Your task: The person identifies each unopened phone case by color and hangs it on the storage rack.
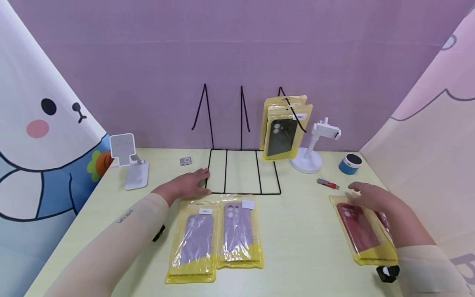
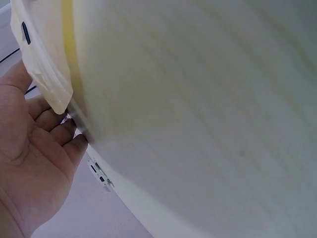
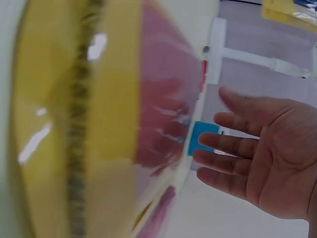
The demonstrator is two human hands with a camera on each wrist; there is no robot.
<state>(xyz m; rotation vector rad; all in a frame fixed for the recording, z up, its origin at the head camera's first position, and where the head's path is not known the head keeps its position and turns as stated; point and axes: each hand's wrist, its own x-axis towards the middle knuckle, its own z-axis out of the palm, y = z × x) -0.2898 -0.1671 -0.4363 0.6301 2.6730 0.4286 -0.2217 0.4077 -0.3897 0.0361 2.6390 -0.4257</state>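
Table (image 1: 304, 214) of pale yellow held a black wire rack (image 1: 243, 171) at the back, with one black case (image 1: 283, 134) in its right slot. Two purple cases (image 1: 215, 237) lay in front. Left hand (image 1: 189, 183), fingers flat and relaxed, rested against the rack's left corner. Right hand (image 1: 375, 198), fingers spread, hovered over red cases (image 1: 361, 231) at the right edge.

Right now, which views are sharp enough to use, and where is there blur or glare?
Head view: sharp, evenly lit, edges bowed by a wide lens. Left wrist view: the table is a pale blur, only the left hand reads. Right wrist view: the red case packet is smeared, with glare spots.
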